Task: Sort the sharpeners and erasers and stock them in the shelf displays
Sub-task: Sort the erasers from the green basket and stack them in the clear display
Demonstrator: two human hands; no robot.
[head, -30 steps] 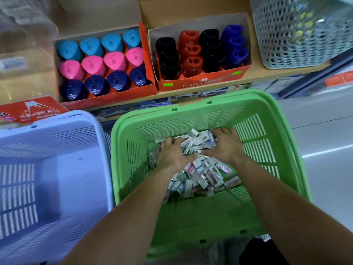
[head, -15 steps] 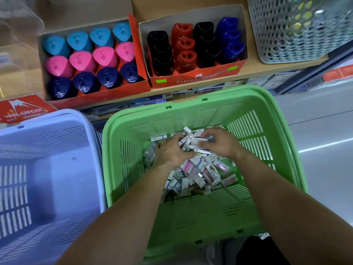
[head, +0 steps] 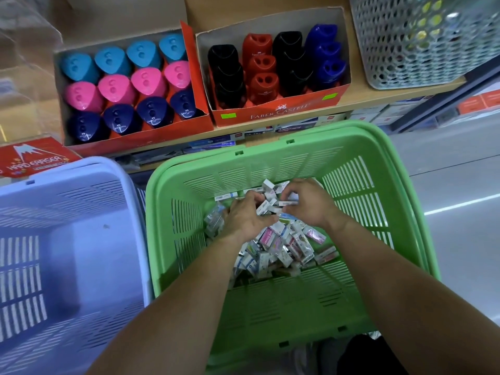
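the erasers point(head: 281, 247) lie heaped in the green basket point(head: 270, 307). both hands, flat on the heap a second ago, have curled: left hand point(head: 247, 217) clutches several, right hand point(head: 311, 205) pinches one. sorting seems underway; sharpeners point(head: 130, 85) wait boxed on the far shelf point(head: 357, 94).

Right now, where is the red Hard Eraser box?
In the head view the red Hard Eraser box lies at the far left, just beyond the lilac basket and near the front left corner of the triangular sharpener display box.
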